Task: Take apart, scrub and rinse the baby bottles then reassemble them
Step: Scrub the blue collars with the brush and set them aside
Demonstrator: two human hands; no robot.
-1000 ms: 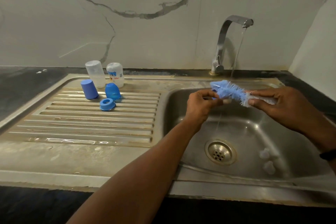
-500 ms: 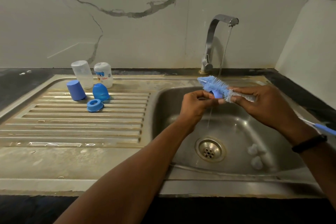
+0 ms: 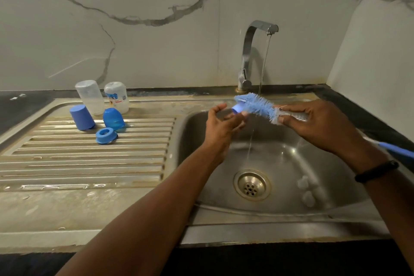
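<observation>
On the ribbed steel drainboard [image 3: 67, 163] at left, two clear plastic bottle bodies [image 3: 90, 96] stand upturned behind two blue caps [image 3: 82, 117] and a blue screw ring [image 3: 106, 135] — washed parts, apparently. Over the steel sink basin [image 3: 280, 163], your left hand [image 3: 220, 124] pinches a small blue ring [image 3: 237, 108] in a fingertip grip; your right hand [image 3: 313, 123] is closed round the blue bristle brush [image 3: 257, 105] just behind the bristles. Work the brush tip through the ring under the thin tap stream [image 3: 263, 67] — turn the ring, don't loosen your pinch.
</observation>
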